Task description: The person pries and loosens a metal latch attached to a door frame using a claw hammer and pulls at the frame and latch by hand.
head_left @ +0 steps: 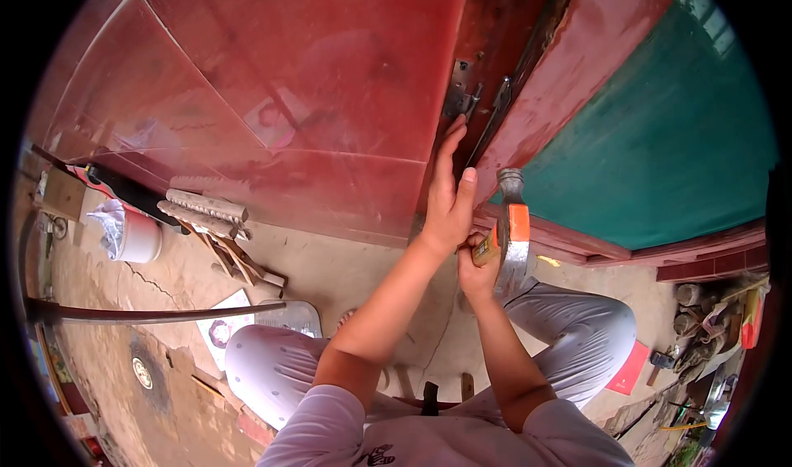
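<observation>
In the head view my right hand (pixel 478 279) is wrapped round the handle of a claw hammer (pixel 517 236). Its metal head carries an orange band and points up, close to my left hand. My left hand (pixel 448 203) is stretched flat along the edge of the red tiled wall (pixel 330 71), fingers extended and thumb apart. Just above those fingertips, a metal hinge (pixel 459 87) with a pin is fixed to the dark red door frame (pixel 492 21). To the right stands a door with a green panel (pixel 643 137) and worn red edging.
On the floor at left are a white bucket (pixel 136 238) and a small wooden stool (pixel 227 248). A dark curved bar (pixel 165 312) crosses the lower left. Tools and scraps (pixel 701 327) lie at right, near a red sheet (pixel 631 370). My bent knees flank my arms.
</observation>
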Motion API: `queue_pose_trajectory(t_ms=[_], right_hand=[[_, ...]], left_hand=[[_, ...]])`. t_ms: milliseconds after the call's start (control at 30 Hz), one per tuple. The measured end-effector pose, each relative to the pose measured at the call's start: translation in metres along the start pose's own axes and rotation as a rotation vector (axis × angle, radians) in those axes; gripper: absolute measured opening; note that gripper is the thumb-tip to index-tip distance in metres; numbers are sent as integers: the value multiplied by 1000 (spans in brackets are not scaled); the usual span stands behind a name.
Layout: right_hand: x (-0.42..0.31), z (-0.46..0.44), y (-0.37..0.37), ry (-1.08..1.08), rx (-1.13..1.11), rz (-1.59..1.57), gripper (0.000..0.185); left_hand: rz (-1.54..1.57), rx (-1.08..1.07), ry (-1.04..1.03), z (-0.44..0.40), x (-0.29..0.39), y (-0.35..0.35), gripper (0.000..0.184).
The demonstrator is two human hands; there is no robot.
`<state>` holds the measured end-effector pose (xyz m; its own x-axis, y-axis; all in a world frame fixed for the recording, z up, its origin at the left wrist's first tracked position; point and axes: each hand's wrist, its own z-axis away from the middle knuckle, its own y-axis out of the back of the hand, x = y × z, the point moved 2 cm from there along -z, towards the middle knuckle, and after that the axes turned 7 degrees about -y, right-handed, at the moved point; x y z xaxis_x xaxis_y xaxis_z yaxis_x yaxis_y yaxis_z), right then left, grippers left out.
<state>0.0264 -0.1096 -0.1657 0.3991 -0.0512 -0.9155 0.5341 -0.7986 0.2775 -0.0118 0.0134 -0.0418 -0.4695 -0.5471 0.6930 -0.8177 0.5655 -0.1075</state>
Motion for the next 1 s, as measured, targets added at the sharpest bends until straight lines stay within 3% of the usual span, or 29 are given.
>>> queue_pose_trajectory(t_ms=[267,367,400,467,500,600,667,733,767,800,833,1000], right_hand=[[27,5,-2,-4,-90,24,15],[-10,-9,-3,188,30,59,6],[-13,-12,-7,98,33,-15,5],[-17,-17,-14,-80,39,-163,6],[-21,-23,-13,-21,-31,-44,12],[-34,-31,-21,-173,-35,-40,15],[-40,-33,-22,-126,19,-32,16],[-30,-30,-16,-57,49,-15,15],[-29,-27,-11,41,57,-15,7],[-26,-24,-4,142,62,-14,11],[-13,-24,0,104,57,125,16],[10,-8,19,-133,103,-44,16]], left_hand=[[0,39,134,24,-7,6,40],[-25,75,298,84,-34,19,34],[-14,124,344,106,-43,19,34],[-158,-3,497,134,-28,22,34],[-179,-36,505,144,-25,21,35],[-220,-109,533,158,-25,20,37],[-215,-110,552,155,-29,20,37],[-167,-51,445,130,-21,14,37],[-143,-19,393,113,-15,11,38],[-113,-18,324,97,-12,9,38],[-83,-15,256,79,-8,8,40],[-129,-18,43,2,9,5,50]])
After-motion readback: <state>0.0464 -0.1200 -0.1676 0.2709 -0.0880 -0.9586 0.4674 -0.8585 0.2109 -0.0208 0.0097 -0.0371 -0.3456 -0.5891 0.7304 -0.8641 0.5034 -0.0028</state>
